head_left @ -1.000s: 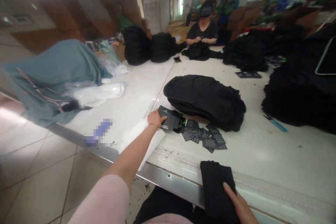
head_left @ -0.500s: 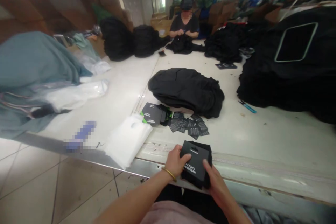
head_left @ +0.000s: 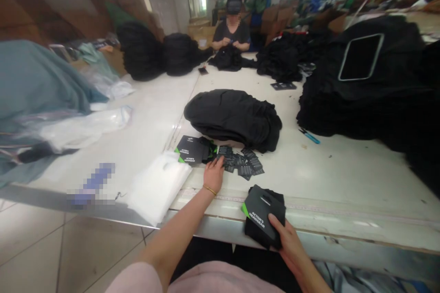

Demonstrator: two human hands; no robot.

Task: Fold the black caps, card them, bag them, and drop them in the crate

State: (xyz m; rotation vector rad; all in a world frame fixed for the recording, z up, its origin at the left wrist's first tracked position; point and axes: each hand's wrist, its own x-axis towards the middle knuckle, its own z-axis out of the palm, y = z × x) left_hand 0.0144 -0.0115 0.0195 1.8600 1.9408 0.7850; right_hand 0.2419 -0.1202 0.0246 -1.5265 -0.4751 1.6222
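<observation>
My right hand (head_left: 287,242) grips a folded black headgear (head_left: 256,233) with its black printed header card (head_left: 259,210) on top, thumb on the card's face and fingers underneath. It is held at the table's near edge. The card reads "ACTOR'S HEADGEAR" and has a green corner. My left hand (head_left: 213,176), palm down, has its fingers stretched out to the left edge of a scatter of small black printed tags (head_left: 245,165). Whether a tag is between those fingertips is hidden. Just left of them lies a pile of larger black header cards (head_left: 189,149).
Behind the tags sits a heap of folded black fabric (head_left: 233,114). White plastic bags (head_left: 158,187) lie at left. Blue snips (head_left: 311,136) and a large black stack bearing a phone (head_left: 360,57) are at right. A person (head_left: 232,32) works across the table (head_left: 343,174).
My left hand has let go of the headgear and moved forward and left to the small tags. My right hand alone now holds the headgear, and the card's green corner shows.
</observation>
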